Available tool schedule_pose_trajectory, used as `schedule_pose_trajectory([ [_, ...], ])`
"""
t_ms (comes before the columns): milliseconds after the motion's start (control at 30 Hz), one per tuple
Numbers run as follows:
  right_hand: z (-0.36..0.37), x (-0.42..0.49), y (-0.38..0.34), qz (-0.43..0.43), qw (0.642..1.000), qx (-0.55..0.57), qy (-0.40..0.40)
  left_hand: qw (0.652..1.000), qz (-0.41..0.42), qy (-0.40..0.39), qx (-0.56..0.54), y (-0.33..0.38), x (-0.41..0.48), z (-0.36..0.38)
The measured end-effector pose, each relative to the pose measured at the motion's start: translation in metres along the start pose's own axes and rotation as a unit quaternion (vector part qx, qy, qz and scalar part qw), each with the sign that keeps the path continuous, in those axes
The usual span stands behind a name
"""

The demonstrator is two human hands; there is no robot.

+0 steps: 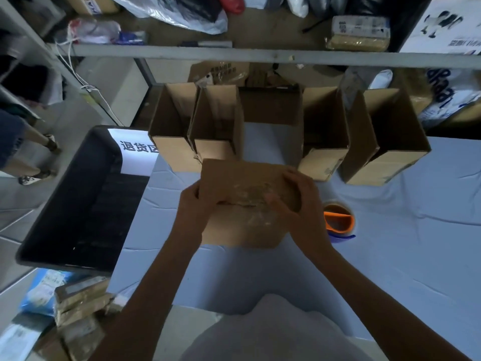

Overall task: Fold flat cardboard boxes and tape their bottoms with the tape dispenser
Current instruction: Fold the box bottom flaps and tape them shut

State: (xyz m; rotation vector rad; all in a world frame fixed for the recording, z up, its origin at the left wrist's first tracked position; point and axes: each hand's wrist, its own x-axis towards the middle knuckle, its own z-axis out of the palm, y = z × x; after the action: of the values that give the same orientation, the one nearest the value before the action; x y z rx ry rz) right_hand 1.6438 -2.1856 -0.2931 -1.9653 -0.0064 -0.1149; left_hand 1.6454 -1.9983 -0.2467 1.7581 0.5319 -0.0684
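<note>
Item: cardboard box [242,183], one, bottom face uppermost, standing on the bench [390,230] directly in front of the person. Glossy clear tape shows along the centre seam where the flaps meet. It is presumably held this way so the seam faces the worker and the tape can be rubbed down. Left hand [194,198]: clamped on the box's left edge with fingers wrapped over it, apparently to steady it. Right hand [295,195]: curled over the right end with the thumb on the taped seam, likely pressing it flat. Tape dispenser [338,220]: orange, lying on the bench just beside the box on the right, held by neither hand and probably set there within easy reach for the next box. Erected boxes [325,136]: a row, open tops upward, ranked along the far bench edge, seemingly parked clear of the working area. Black bin [78,199]: beside the bench's left side, contents too dark to tell. Status, by judgement: taping of this box is close to complete.
</note>
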Motion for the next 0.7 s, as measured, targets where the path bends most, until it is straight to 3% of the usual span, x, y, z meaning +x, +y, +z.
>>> schedule_pose_trajectory([
  [100, 0.006, -0.005, 0.005, -0.007, 1.000, -0.029, 0.001, 0.995, -0.094, -0.021, -0.020, -0.021, -0.011, 0.008],
  [267, 0.012, -0.010, 0.012, -0.012, 0.999, -0.036, 0.016, 0.993, -0.106, 0.018, 0.047, -0.044, -0.011, 0.009],
  [433, 0.014, -0.007, 0.010, -0.002, 0.999, -0.006, 0.038, 0.991, -0.114, 0.026, -0.072, -0.041, -0.014, 0.005],
  [533, 0.016, -0.010, 0.005, 0.007, 0.998, -0.036, 0.052, 0.994, -0.089, 0.005, -0.060, -0.040, -0.015, 0.008],
  [600, 0.020, -0.009, 0.001, 0.010, 0.994, -0.093, 0.053, 0.993, -0.095, 0.026, -0.059, -0.043, -0.013, 0.011],
  [700, 0.022, -0.008, 0.002, 0.012, 0.996, -0.078, 0.046, 0.990, -0.118, 0.061, -0.056, -0.045, -0.009, 0.012],
])
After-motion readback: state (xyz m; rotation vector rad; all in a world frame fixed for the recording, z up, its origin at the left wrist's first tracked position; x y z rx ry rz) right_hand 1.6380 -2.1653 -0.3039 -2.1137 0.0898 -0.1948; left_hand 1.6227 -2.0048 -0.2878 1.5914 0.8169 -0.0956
